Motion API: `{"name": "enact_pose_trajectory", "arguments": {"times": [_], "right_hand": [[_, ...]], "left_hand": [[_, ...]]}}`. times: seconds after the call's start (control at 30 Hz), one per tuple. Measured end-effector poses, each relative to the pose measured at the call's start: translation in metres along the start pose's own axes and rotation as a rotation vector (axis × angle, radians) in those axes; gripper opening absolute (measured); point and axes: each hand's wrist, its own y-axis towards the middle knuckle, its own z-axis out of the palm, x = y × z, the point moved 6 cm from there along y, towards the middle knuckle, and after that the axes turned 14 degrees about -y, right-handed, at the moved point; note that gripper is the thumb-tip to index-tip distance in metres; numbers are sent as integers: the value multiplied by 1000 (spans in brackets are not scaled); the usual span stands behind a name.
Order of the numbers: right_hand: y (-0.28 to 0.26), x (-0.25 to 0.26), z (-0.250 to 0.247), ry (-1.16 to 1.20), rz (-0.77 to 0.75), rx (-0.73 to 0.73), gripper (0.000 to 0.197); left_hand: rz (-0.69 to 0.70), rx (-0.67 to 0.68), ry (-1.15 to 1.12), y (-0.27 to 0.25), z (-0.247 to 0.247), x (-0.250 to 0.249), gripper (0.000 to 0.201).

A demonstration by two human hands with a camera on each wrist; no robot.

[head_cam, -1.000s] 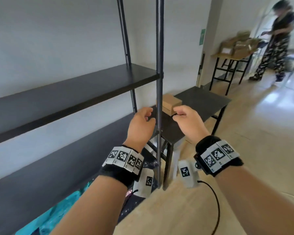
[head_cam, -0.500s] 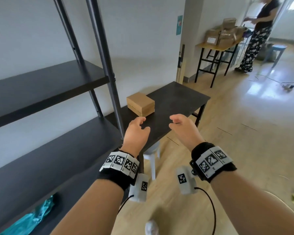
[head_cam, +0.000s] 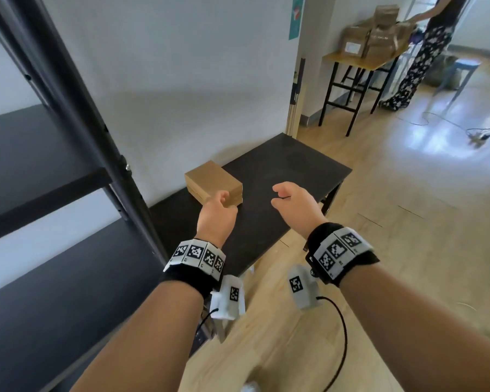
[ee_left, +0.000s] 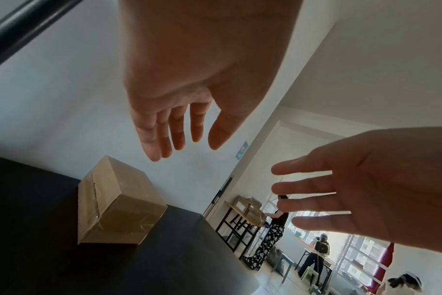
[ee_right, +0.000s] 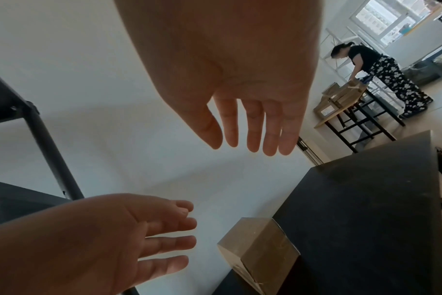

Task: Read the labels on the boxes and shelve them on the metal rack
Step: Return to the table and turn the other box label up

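Note:
A small taped cardboard box [head_cam: 210, 181] [ee_left: 116, 201] [ee_right: 259, 249] sits on the near left part of a low black table [head_cam: 289, 171], close to the white wall. My left hand [head_cam: 218, 210] [ee_left: 179, 127] hovers just in front of the box, fingers relaxed and holding nothing. My right hand [head_cam: 292, 203] [ee_right: 253, 127] is out to the right of the box above the tabletop, fingers straight and empty. The black metal rack [head_cam: 54, 171] with its dark shelves stands at the left. No label shows on the box's visible faces.
Another person [head_cam: 427, 49] stands at the far right beside a wooden-topped table [head_cam: 359, 60] stacked with more cardboard boxes [head_cam: 376, 38]. A cable [head_cam: 447, 123] lies on the wooden floor there. The rack's upright post [head_cam: 77, 117] rises just left of my left arm.
My view swung right, away from the rack post, and closer to the low table. Both hands moved forward toward the box and spread apart, fingers opening from a loose curl.

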Motion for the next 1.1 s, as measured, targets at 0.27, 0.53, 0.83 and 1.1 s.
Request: {"name": "enact_pose_trajectory", "arguments": {"times": [0.27,0.53,0.83,1.1], "right_hand": [[87,5,32,-21,-47,133,43],[182,3,89,-86,-168,379,47],[262,-22,136,-231,-220,638,66],[277,-16,152,-196,-312,659,53]], "left_hand": [[-111,-60,42,63,3,27,48],[-339,-169,39,112,17,63,37],[-560,-260,10,143,47,84,45],[-546,-467,-203,148,57,88,44]]}}
